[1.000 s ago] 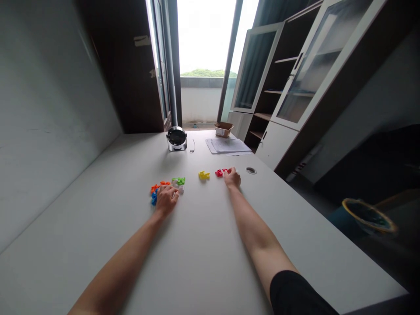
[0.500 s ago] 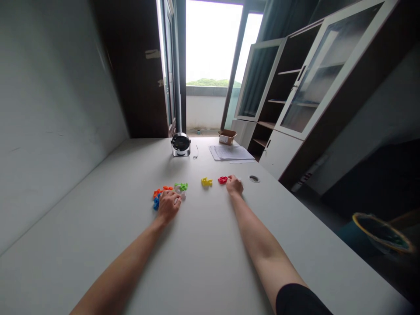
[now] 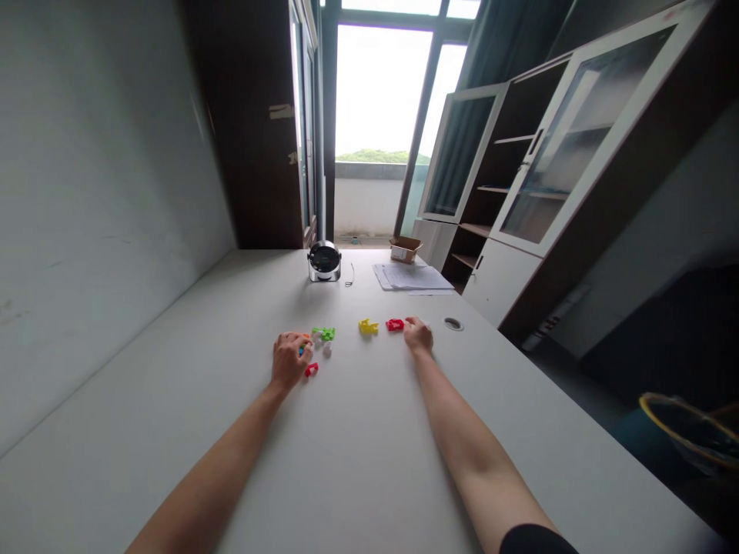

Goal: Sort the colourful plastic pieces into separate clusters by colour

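My left hand (image 3: 289,360) is curled down over small coloured plastic pieces on the table's left side. A blue piece (image 3: 301,350) and an orange piece (image 3: 306,336) peek out at its fingertips. Just right of it lie a green piece (image 3: 324,334), a whitish piece (image 3: 328,348) and a small red piece (image 3: 312,369). My right hand (image 3: 419,336) rests with bent fingers beside another red piece (image 3: 395,325); whether its fingertips pinch anything is hidden. A yellow piece (image 3: 368,327) lies between the hands.
On the white table (image 3: 346,438) stand a round black-and-silver device (image 3: 324,261), a thin cord (image 3: 351,275), papers (image 3: 412,277) and a small open cardboard box (image 3: 405,250). A cable hole (image 3: 453,324) is right of my right hand. A wall rises at left.
My left hand has shifted left over the orange and blue pieces, uncovering a small red piece. My right hand has moved slightly away from the larger red piece. The view has tilted up a little.
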`<state>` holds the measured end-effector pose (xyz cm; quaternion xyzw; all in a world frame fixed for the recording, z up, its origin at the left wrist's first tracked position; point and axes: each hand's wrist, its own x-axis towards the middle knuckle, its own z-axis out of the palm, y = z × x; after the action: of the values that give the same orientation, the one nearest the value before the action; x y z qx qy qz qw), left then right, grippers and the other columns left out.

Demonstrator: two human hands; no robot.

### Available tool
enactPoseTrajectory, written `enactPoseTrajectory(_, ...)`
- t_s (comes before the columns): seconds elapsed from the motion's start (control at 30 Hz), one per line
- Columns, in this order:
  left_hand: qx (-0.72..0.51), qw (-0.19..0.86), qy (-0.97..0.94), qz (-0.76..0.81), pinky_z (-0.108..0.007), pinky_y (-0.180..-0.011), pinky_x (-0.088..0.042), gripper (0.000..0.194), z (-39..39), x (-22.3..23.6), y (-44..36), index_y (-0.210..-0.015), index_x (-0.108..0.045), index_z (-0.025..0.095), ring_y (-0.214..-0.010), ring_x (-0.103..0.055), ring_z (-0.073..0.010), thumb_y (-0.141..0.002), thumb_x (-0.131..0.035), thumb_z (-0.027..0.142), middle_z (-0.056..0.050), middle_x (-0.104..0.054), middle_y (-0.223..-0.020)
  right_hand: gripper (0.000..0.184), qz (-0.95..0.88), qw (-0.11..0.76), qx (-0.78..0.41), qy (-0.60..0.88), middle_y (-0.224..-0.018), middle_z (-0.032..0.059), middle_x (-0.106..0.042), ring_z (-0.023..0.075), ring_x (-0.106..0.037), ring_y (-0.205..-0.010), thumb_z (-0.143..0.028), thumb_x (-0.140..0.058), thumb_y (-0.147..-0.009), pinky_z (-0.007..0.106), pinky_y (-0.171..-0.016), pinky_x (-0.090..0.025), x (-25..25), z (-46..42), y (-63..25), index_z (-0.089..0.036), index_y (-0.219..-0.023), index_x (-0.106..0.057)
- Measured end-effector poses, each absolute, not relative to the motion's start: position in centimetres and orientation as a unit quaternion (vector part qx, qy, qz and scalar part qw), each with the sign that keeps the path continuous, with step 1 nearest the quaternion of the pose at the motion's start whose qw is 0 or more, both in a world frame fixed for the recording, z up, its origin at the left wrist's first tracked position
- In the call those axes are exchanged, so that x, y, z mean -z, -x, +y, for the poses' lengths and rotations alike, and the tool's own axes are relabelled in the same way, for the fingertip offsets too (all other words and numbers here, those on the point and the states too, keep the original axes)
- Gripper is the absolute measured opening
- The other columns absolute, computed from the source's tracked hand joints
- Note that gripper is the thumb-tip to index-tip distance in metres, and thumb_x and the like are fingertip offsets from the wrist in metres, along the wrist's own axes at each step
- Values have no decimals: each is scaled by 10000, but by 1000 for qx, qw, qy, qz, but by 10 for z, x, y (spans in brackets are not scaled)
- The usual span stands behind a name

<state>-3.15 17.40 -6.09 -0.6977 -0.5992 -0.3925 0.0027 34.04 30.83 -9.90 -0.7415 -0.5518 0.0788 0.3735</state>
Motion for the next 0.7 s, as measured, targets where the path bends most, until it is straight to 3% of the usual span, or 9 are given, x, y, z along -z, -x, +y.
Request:
enactPoseTrajectory(0.23, 294, -81, 812, -497, -413, -1031, -393, 126, 175, 44, 54, -837, -730, 252, -1197, -499, -269, -839, -604, 242, -44, -709, -1058, 301, -546, 456, -22, 703, -1007, 123, -693, 239, -601, -908, -291, -455, -862, 348, -861, -450, 102, 304, -338, -162, -984, -698)
enactPoseTrajectory(0.4, 238, -88, 848, -466, -423, -1081, -364, 171, 169, 30, 64, -943, -734, 266, -1270, -456, -287, -805, -697, 360, -59, -681, -1120, 285, -543, 514, 1, 664, -917, 123, -664, 233, -574, -835, -289, -429, -851, 357, -839, -442, 97, 295, -322, -152, -896, -674)
enactPoseTrajectory(0.53, 187, -72, 857, -476, -448, -1076, -359, 209, 164, 28, 62, -945, -739, 280, -1276, -438, -304, -823, -682, 439, -68, -668, -1060, 266, -579, 547, -38, 604, -886, 95, -662, 200, -571, -744, -305, -443, -858, 340, -805, -455, 90, 286, -296, -159, -883, -664)
enactPoseTrajectory(0.7, 165, -41, 850, -498, -439, -993, -417, 140, 164, 34, 52, -869, -736, 261, -1151, -501, -298, -828, -678, 381, -77, -657, -940, 265, -605, 564, -121, 548, -859, 67, -684, 184, -585, -705, -310, -455, -860, 317, -747, -472, 83, 257, -251, -168, -912, -674)
